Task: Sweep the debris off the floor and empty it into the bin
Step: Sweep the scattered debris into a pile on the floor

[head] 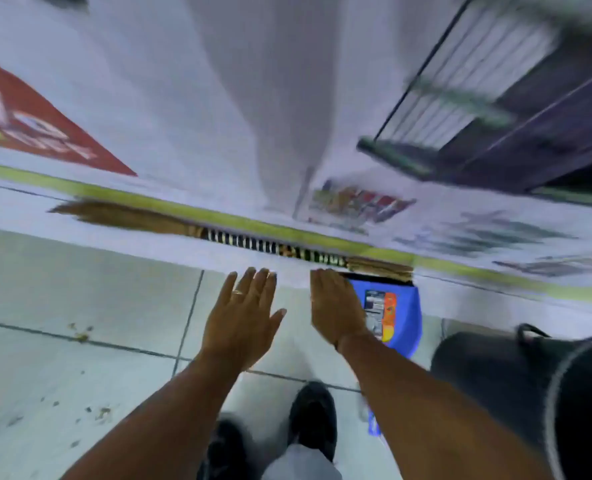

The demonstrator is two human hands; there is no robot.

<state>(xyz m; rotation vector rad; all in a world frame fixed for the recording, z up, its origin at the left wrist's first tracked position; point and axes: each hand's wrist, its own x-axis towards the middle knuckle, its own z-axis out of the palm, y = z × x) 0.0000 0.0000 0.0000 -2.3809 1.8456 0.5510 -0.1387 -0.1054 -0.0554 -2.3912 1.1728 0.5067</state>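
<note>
A straw broom point(121, 218) with a black-and-yellow striped handle point(270, 245) lies along the foot of the wall. A blue dustpan point(400, 313) with a printed label stands just below the handle's end. Both hands are stretched forward above the tiled floor. My left hand point(244, 320) is flat with its fingers spread and holds nothing. My right hand point(336, 310) is flat too, empty, partly covering the dustpan's left side. Small brown debris point(80, 332) lies on the tiles at left, and more debris point(97, 412) sits lower down. A black bin point(516, 386) stands at the lower right.
The wall carries a green stripe point(149, 200), a red poster point(35, 129) and printed pictures. A dark wire rack point(495, 109) hangs at the upper right. My black shoes point(312, 417) stand on the pale tiles below my arms. The frame is motion-blurred.
</note>
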